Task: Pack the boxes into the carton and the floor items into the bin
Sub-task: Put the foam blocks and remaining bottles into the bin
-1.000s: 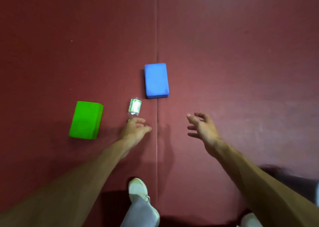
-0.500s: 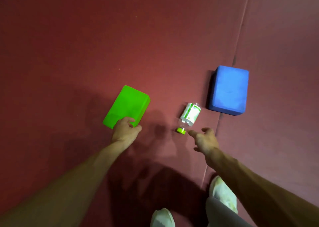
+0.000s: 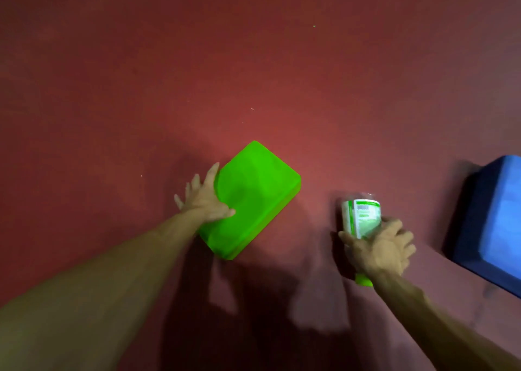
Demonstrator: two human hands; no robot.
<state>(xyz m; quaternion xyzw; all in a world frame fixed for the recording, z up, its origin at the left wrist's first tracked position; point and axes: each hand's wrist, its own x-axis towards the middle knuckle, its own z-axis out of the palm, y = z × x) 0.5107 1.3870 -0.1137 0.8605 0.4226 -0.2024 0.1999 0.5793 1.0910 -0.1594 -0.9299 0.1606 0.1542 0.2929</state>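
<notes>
pickup is the step in hand, with both hands taking something off the red floor (image 3: 253, 60) at once. left hand (image 3: 204, 198) clamps the green block (image 3: 253, 198) at its left edge: the thumb lies across the top face and the fingers (image 3: 194, 184) spread wide down the side beyond it. whether the block has left the floor i cannot tell. right hand (image 3: 380, 249), right of the green block and well apart from it, is wrapped round a clear bottle (image 3: 362, 218) with a white and green label. its fingers curl about the body, and the green cap (image 3: 363, 281) pokes out below the wrist (so the neck points toward the person). a blue block (image 3: 499, 224) lies farther right of the green block, past the bottle, with no hand on it.

next, i judge, both things want lifting clear and carrying to the bin, since they lie on the floor. the blue block will need a free hand later. the green block looks broad for a one-handed pinch at one edge, so a firmer hold may be called for before it is raised.

neither carton nor bin is in view, so which way to carry cannot be told. the blue block is cut off by the frame's right edge. bottle and right hand are blurred, the label's print cannot be read, and whether the bottle holds anything is unclear.
</notes>
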